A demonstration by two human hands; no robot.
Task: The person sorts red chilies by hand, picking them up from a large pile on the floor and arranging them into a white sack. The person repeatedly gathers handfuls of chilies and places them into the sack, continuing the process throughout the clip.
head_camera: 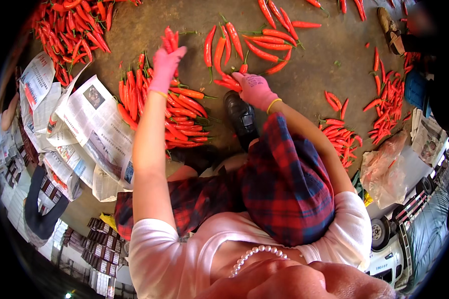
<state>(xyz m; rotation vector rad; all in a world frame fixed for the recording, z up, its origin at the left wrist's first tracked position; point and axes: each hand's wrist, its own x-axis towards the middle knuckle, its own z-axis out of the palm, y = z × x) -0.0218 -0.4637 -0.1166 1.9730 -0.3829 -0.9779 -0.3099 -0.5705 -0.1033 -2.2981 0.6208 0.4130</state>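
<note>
My left hand (165, 67), in a pink glove with a yellow cuff, is closed on a few red chili peppers (170, 39) above a neat pile. That pile of red chili peppers (183, 127) lies on the floor below my left forearm, many stems pointing right. My right hand (257, 89), gloved the same way, grips red chili peppers (228, 83) just above my black shoe (241, 114). Loose red chili peppers (271, 41) lie spread on the floor beyond my right hand. The fingertips of both hands are partly hidden.
Printed newspaper sheets (101, 127) lie left of the pile. A large chili heap (73, 30) is at the upper left, smaller heaps (387, 104) at the right. A clear plastic bag (383, 172) lies at the right. Another person's shoe (391, 31) shows at the upper right.
</note>
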